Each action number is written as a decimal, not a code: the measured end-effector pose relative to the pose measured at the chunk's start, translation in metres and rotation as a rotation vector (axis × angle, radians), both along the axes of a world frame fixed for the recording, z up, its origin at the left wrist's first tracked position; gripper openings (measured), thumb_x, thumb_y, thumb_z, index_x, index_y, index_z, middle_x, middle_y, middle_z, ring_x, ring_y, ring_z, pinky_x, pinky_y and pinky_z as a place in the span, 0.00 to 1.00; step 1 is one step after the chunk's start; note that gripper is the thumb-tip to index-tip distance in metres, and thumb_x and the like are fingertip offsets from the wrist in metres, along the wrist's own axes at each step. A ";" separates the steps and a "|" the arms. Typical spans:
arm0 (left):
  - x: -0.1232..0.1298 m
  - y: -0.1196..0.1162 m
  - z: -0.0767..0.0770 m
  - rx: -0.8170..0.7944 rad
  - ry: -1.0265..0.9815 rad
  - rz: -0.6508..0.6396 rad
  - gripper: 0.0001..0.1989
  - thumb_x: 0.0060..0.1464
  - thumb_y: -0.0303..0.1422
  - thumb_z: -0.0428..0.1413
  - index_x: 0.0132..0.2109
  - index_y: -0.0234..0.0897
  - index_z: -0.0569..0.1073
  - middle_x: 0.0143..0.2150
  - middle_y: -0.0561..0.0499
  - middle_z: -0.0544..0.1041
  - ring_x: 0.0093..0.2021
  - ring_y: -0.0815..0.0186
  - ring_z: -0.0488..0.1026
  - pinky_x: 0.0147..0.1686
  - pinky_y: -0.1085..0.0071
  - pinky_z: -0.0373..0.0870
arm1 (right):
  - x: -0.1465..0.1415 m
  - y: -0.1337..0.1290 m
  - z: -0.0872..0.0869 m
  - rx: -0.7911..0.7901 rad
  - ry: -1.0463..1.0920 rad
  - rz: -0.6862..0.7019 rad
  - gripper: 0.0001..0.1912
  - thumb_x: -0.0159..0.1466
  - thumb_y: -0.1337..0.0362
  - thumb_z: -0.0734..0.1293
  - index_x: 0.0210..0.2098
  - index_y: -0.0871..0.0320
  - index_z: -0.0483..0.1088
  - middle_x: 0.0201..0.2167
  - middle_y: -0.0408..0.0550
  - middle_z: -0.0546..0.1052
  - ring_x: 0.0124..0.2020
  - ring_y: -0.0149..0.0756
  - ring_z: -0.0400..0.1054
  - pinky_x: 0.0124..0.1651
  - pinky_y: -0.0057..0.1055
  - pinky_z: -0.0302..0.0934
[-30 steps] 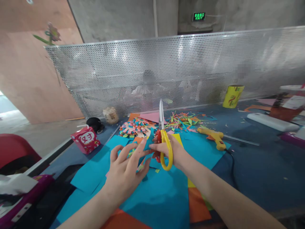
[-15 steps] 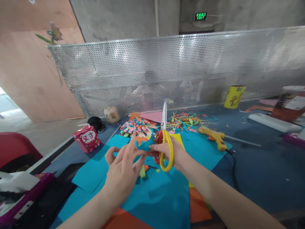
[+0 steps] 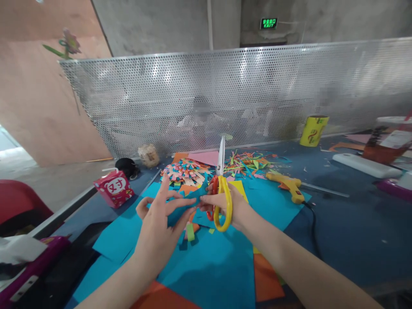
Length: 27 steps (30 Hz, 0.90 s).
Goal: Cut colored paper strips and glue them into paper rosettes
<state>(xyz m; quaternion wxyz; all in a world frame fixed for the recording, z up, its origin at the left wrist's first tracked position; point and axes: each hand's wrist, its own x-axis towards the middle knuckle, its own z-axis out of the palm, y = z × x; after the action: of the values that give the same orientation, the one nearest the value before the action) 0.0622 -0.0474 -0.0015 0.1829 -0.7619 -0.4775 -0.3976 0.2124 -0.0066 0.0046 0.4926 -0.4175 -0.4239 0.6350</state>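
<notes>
My left hand [image 3: 161, 219] pinches a small piece of blue paper [image 3: 201, 192] between thumb and fingers, with the forefinger raised. My right hand [image 3: 227, 204] meets it from the other side, its thumb and fingertips also on the blue piece. Hanging in my right hand are scissors [image 3: 221, 165] with one yellow and one red handle, their blades pointing up and together. Below both hands lie large sheets of blue paper [image 3: 212, 266], with small green and orange scraps on top. A multicoloured fringed paper piece [image 3: 185, 171] rests just beyond my hands.
Cut paper strips [image 3: 247, 163] are heaped at the back. Right of them lies a yellow glue gun [image 3: 288, 185] with a cord. A yellow roll [image 3: 314, 131] stands before the perforated metal screen [image 3: 144, 103]. At left are a red packet [image 3: 114, 187] and a black round object [image 3: 127, 167].
My left hand's fingers have shifted left and spread a little along the blue piece. My right hand still carries the scissors in nearly the same pose. The view has moved slightly.
</notes>
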 end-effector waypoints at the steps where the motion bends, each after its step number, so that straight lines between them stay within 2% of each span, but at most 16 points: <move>1: -0.001 0.000 -0.002 0.009 0.018 0.005 0.24 0.53 0.35 0.54 0.57 0.46 0.59 0.33 0.54 0.79 0.40 0.61 0.74 0.44 0.56 0.55 | 0.000 -0.001 0.001 -0.007 -0.002 -0.003 0.13 0.47 0.74 0.68 0.24 0.57 0.58 0.11 0.35 0.68 0.16 0.32 0.68 0.18 0.24 0.62; 4: -0.004 0.001 -0.007 0.072 0.078 0.007 0.29 0.54 0.34 0.53 0.61 0.44 0.51 0.31 0.54 0.79 0.41 0.59 0.74 0.43 0.57 0.57 | 0.001 -0.002 0.002 -0.049 0.000 -0.013 0.12 0.47 0.75 0.67 0.24 0.58 0.59 0.11 0.36 0.68 0.15 0.33 0.68 0.16 0.23 0.60; 8: -0.010 -0.001 -0.011 0.181 0.218 -0.080 0.38 0.53 0.27 0.54 0.63 0.42 0.41 0.33 0.55 0.80 0.43 0.60 0.73 0.42 0.59 0.61 | 0.000 0.000 -0.002 -0.092 0.033 -0.022 0.14 0.45 0.76 0.68 0.26 0.58 0.60 0.11 0.35 0.68 0.15 0.32 0.68 0.17 0.25 0.63; 12: -0.016 -0.004 -0.015 0.272 0.394 -0.068 0.36 0.52 0.25 0.55 0.63 0.41 0.46 0.40 0.52 0.79 0.43 0.60 0.73 0.41 0.62 0.61 | -0.001 0.002 -0.006 -0.085 0.077 -0.019 0.16 0.43 0.75 0.70 0.26 0.59 0.60 0.12 0.35 0.69 0.15 0.33 0.69 0.20 0.26 0.65; 14: -0.017 -0.004 -0.017 0.308 0.396 -0.077 0.35 0.52 0.25 0.54 0.63 0.40 0.47 0.39 0.52 0.79 0.42 0.61 0.73 0.41 0.62 0.60 | -0.001 0.002 -0.007 -0.082 0.088 -0.025 0.17 0.42 0.75 0.71 0.26 0.59 0.60 0.12 0.35 0.69 0.15 0.34 0.69 0.20 0.27 0.65; 18: -0.018 -0.002 -0.021 0.261 0.306 -0.151 0.38 0.53 0.24 0.53 0.64 0.40 0.40 0.37 0.52 0.79 0.40 0.61 0.73 0.41 0.62 0.60 | -0.001 0.001 -0.005 -0.053 0.119 -0.045 0.16 0.41 0.78 0.70 0.24 0.59 0.60 0.11 0.33 0.68 0.14 0.32 0.68 0.19 0.26 0.65; 22: -0.016 0.001 -0.024 0.177 0.253 -0.107 0.27 0.54 0.31 0.53 0.60 0.42 0.55 0.37 0.50 0.78 0.39 0.61 0.73 0.41 0.63 0.61 | -0.001 0.002 -0.003 -0.032 0.052 -0.026 0.16 0.40 0.78 0.70 0.23 0.58 0.60 0.10 0.32 0.66 0.14 0.31 0.67 0.17 0.26 0.63; 25: -0.011 0.000 -0.021 0.127 0.224 -0.088 0.20 0.55 0.30 0.52 0.55 0.42 0.63 0.33 0.51 0.78 0.40 0.61 0.72 0.41 0.64 0.61 | -0.001 0.002 -0.003 0.005 -0.017 -0.050 0.15 0.41 0.78 0.69 0.22 0.58 0.60 0.11 0.32 0.66 0.14 0.30 0.66 0.18 0.26 0.63; 27: -0.007 -0.002 -0.018 0.155 0.221 -0.088 0.15 0.56 0.30 0.50 0.51 0.42 0.68 0.32 0.51 0.78 0.39 0.61 0.72 0.41 0.64 0.59 | -0.001 0.002 -0.003 0.019 -0.045 -0.057 0.14 0.43 0.78 0.68 0.21 0.58 0.60 0.11 0.32 0.65 0.14 0.29 0.66 0.19 0.27 0.64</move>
<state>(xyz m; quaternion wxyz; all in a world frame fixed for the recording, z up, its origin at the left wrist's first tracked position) 0.0552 -0.0489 -0.0196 0.2748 -0.8049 -0.3885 -0.3546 0.2112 -0.0041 0.0019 0.5049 -0.4390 -0.4286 0.6072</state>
